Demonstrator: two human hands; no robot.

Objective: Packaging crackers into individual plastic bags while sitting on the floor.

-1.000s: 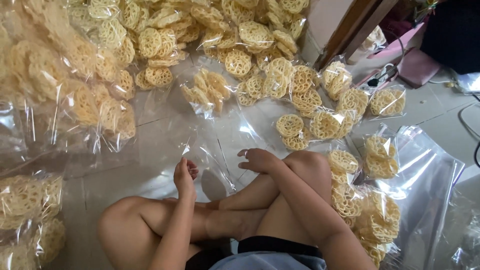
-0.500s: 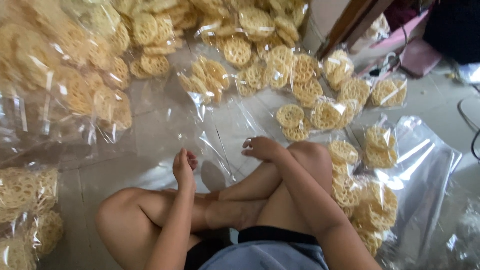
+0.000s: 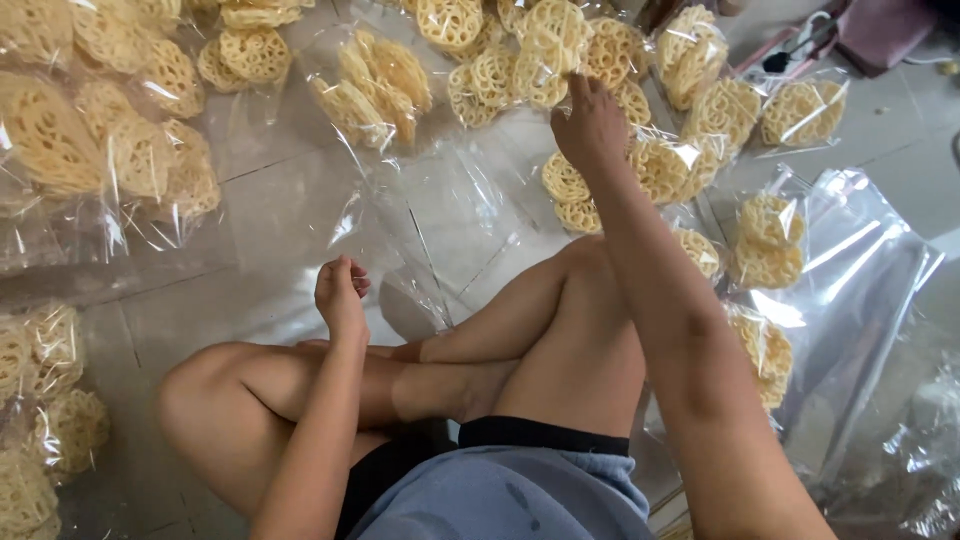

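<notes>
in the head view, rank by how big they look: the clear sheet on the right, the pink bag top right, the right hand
1. clear sheet
2. right hand
3. pink bag, cut off by the frame edge, so its rank against the hand is unsure

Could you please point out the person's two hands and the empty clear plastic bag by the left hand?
left hand (image 3: 340, 290), head view, knuckles.
right hand (image 3: 590, 125), head view, back of hand.
clear plastic bag (image 3: 400, 200), head view, flat middle.

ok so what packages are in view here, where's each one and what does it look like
Clear bag of yellow lattice crackers: floor, top centre, crinkled.
Filled clear bags: top left, stacked, pale yellow rounds.
Small cracker bag: top right, near the pink thing.
Empty clear bag: right, flat, glossy.
Bag under the right hand: yellow rounds.
Left hand: pinches clear film.
</notes>
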